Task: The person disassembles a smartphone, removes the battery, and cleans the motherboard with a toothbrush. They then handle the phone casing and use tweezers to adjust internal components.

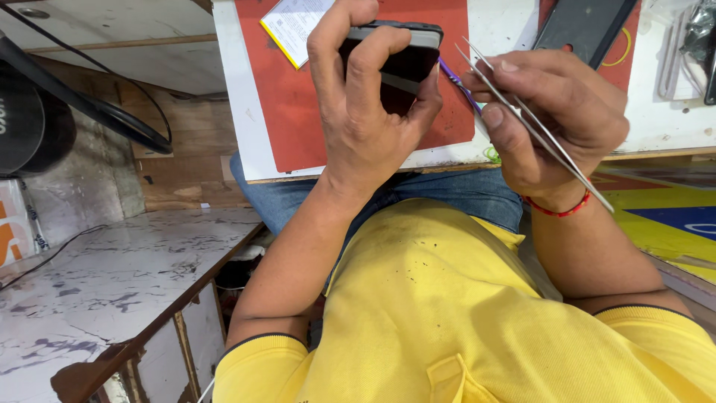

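Steel tweezers point(537, 123) in right hand point(556, 112) — left hand point(369, 112) gripping phone point(399, 60)

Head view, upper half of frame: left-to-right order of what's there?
Black round object at the left edge → black cable → yellow-edged paper slip on the red mat → left hand gripping a dark phone → right hand holding metal tweezers → second dark phone on the bench.

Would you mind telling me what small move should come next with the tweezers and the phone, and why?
Probably bring the tweezers tips in to the phone's edge. The left hand grips the phone upright over the red mat, while the right hand holds the tweezers just beside it, not visibly touching.
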